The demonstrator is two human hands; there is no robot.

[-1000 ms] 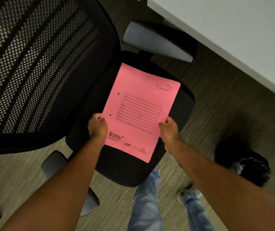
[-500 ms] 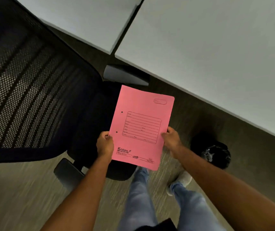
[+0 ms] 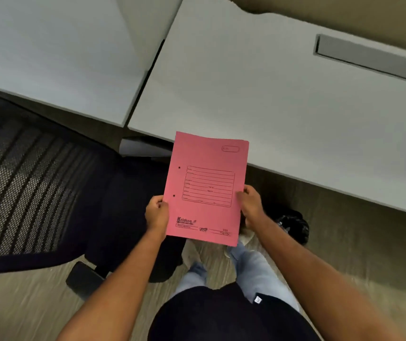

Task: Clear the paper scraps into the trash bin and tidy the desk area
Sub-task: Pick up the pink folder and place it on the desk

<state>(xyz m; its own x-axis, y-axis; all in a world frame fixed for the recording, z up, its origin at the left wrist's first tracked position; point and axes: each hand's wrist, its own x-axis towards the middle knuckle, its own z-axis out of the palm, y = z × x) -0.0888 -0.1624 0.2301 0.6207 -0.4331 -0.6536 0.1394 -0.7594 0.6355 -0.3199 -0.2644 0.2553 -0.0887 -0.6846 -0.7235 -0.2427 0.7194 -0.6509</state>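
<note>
I hold a pink paper file folder (image 3: 206, 188) with a printed form on its cover, face up, in both hands. My left hand (image 3: 157, 212) grips its left edge and my right hand (image 3: 251, 203) grips its right edge. The folder's far end hangs just over the near edge of the white desk (image 3: 283, 107). A dark trash bin lined with a black bag (image 3: 293, 225) stands on the floor under the desk edge, right of my right hand and partly hidden by my forearm.
A black mesh office chair (image 3: 37, 193) fills the left side, its armrest (image 3: 142, 146) close to the folder's far left corner. A second white desk (image 3: 49, 52) lies at the far left. A grey cable flap (image 3: 364, 57) sits in the desk's far right.
The folder has been lifted off the chair seat and carried toward the desk. The view has swung up from the chair to the desk tops. Both hands keep their hold.
</note>
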